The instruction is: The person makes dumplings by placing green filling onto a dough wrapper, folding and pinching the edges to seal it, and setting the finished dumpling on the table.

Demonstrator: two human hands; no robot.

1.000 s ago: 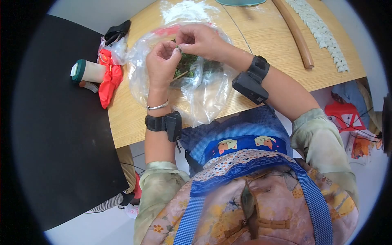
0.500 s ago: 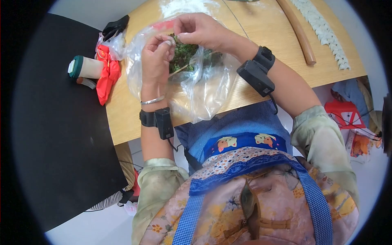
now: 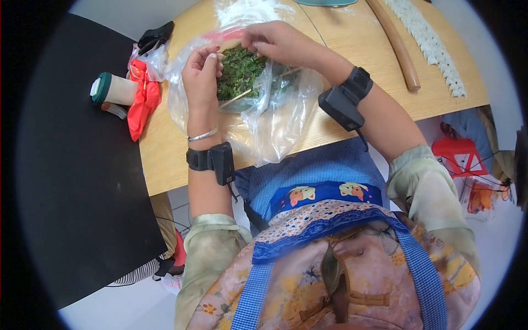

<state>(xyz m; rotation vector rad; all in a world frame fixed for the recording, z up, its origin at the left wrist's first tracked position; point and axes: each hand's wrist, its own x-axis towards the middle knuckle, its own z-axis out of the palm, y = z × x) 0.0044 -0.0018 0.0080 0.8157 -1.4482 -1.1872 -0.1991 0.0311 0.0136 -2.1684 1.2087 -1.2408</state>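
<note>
Chopped greens (image 3: 239, 70) lie in a clear plastic bag (image 3: 275, 129) on the wooden table, with a thin stick (image 3: 236, 98) resting across them. At the left edge of the greens is my left hand (image 3: 202, 74), its thumb and fingertips pinched around something small that I cannot make out. Over the upper right edge of the greens, my right hand (image 3: 278, 43) has its fingers curled down; the fingertips are partly hidden, so what they hold does not show.
White powder (image 3: 253, 12) lies at the far side. A wooden rolling pin (image 3: 399, 47) and a row of white dough pieces (image 3: 429, 47) are at right. To the left are a red bag (image 3: 144, 102) and a cup with green lid (image 3: 115, 89) on a black surface (image 3: 82, 165).
My hands have moved apart, my left hand to the left and my right hand slightly right. More of the greens shows between them. The view has shifted slightly.
</note>
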